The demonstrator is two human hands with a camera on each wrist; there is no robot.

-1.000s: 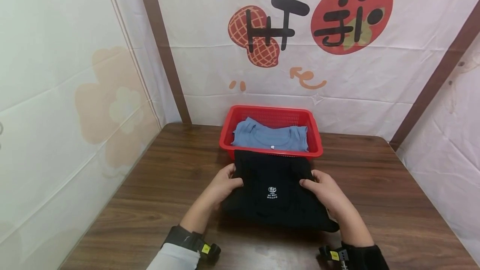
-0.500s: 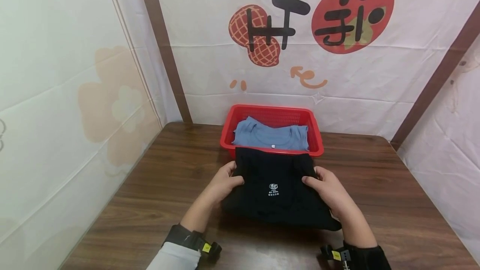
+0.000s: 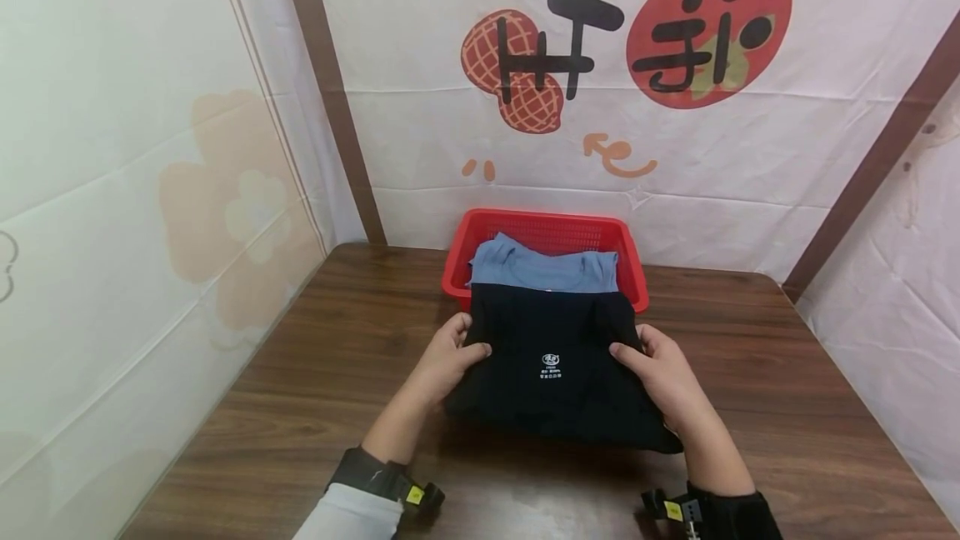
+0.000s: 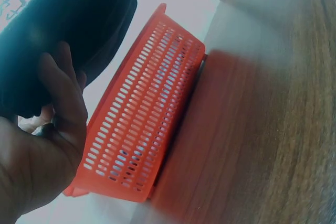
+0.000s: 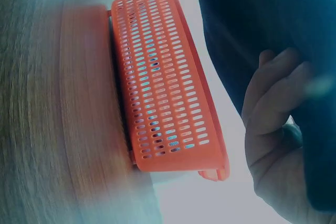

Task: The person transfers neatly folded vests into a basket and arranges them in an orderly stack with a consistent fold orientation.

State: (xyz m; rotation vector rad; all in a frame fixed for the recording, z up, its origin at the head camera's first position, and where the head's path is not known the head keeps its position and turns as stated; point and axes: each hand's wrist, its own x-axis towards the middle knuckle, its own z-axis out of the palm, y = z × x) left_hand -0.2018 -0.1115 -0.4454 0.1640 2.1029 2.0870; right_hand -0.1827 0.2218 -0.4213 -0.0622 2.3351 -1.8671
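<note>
A folded black shirt (image 3: 555, 402) with a small white print hangs between my two hands, off the table. My left hand (image 3: 447, 365) pinches its left edge, thumb on top and fingers beneath. On the opposite edge my right hand (image 3: 663, 373) grips it the same way. The shirt's far edge overlaps the near rim of a red plastic basket (image 3: 637, 277) in the head view. Inside the basket lies a folded light blue shirt (image 3: 543, 267), its lower part hidden by the black one. Both wrist views show fingers curled under the dark cloth, in front of the slotted basket wall (image 4: 139, 103).
The basket stands on a brown wooden table (image 3: 300, 382), near its back edge. White printed cloth walls (image 3: 405, 132) rise behind and at both sides. Each wrist wears a strapped camera (image 3: 423, 497).
The black shirt, held in both hands, has moved slightly forward and up. Its far edge now covers the basket's near rim and more of the blue shirt.
</note>
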